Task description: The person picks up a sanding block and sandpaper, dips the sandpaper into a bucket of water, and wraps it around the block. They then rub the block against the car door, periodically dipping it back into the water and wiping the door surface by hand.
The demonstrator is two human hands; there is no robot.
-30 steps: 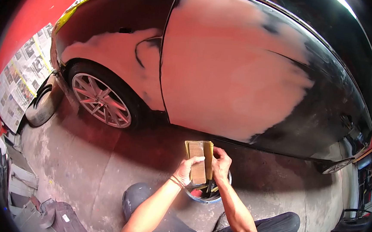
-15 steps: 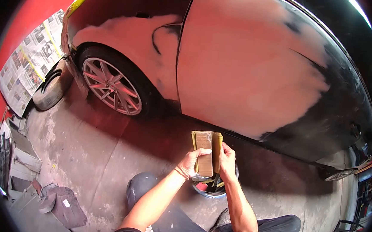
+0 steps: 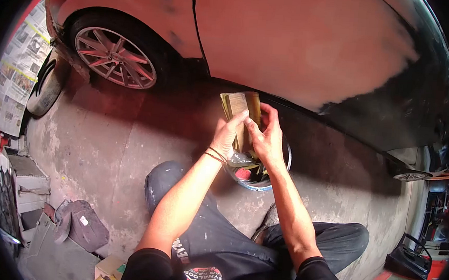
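Sandpaper [image 3: 238, 112], a folded tan sheet wrapped round a block, stands upright between both hands, just above a metal bucket [image 3: 258, 168] on the concrete floor [image 3: 104, 147]. The left hand [image 3: 229, 135] clasps its near face with the fingers curled round the left edge; the right hand [image 3: 266, 137] pinches the right edge, thumb laid across the front. No print can be read on the sheet. Behind it stands a car door [image 3: 294, 41] with pink primer over black paint, and an alloy wheel [image 3: 114, 57] at upper left. Newspaper [image 3: 15, 73] masks the wall at left, its text too small to read. The person's dark shirt bears a red and white logo [image 3: 202, 279], with lettering too blurred to make out.
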